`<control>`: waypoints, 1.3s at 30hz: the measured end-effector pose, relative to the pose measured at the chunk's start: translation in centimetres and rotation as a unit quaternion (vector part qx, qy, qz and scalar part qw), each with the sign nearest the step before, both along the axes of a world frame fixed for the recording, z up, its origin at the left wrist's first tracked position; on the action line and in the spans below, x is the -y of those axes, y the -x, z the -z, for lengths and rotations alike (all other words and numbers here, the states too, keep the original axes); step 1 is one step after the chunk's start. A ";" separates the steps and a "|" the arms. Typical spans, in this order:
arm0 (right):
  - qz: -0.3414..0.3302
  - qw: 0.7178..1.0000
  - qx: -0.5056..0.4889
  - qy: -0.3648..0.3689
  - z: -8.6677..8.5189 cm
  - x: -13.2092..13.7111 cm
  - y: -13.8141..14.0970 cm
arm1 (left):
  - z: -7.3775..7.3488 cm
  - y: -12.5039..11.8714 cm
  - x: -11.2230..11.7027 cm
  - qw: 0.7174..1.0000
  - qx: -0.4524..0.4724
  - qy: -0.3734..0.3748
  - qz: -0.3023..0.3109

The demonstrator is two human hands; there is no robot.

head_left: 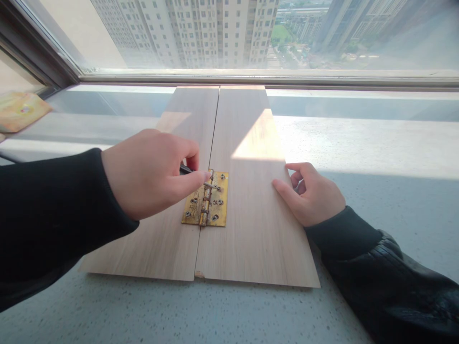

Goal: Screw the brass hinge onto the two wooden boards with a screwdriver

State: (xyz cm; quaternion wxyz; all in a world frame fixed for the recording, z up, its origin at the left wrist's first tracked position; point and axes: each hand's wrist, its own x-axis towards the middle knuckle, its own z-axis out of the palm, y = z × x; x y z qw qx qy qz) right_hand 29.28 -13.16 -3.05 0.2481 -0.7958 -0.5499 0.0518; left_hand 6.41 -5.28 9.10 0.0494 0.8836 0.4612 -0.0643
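Note:
Two pale wooden boards, a left board (150,253) and a right board (251,234), lie side by side with a thin gap between them. A worn brass-coloured hinge (223,210) spans this gap, with several cross-head screws in its leaves. My left hand (150,174) is closed around a small screwdriver (185,169) with a dark handle. Its thin metal shaft slants across the hinge pin, the tip at a screw on the right leaf. At the right board's outer edge, my right hand (311,196) grips with the thumb and curled fingers.
The boards rest on a speckled pale windowsill (387,239), their far ends near the window frame (251,81). An orange-yellow patterned item (23,112) sits at the far left. The right board has a chipped near corner by the gap.

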 end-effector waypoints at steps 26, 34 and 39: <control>-0.011 1.000 -0.007 0.013 0.2 -0.1 -0.4 | 0.5 0.2 -0.7 0.997 0.039 0.031 -0.059; -0.004 1.000 -0.004 -0.001 0.0 0.0 0.0 | 0.6 0.0 -0.5 0.998 0.035 0.027 -0.053; -0.002 1.000 -0.002 -0.002 0.0 0.0 0.0 | 0.7 0.0 -0.6 0.999 0.026 0.000 -0.035</control>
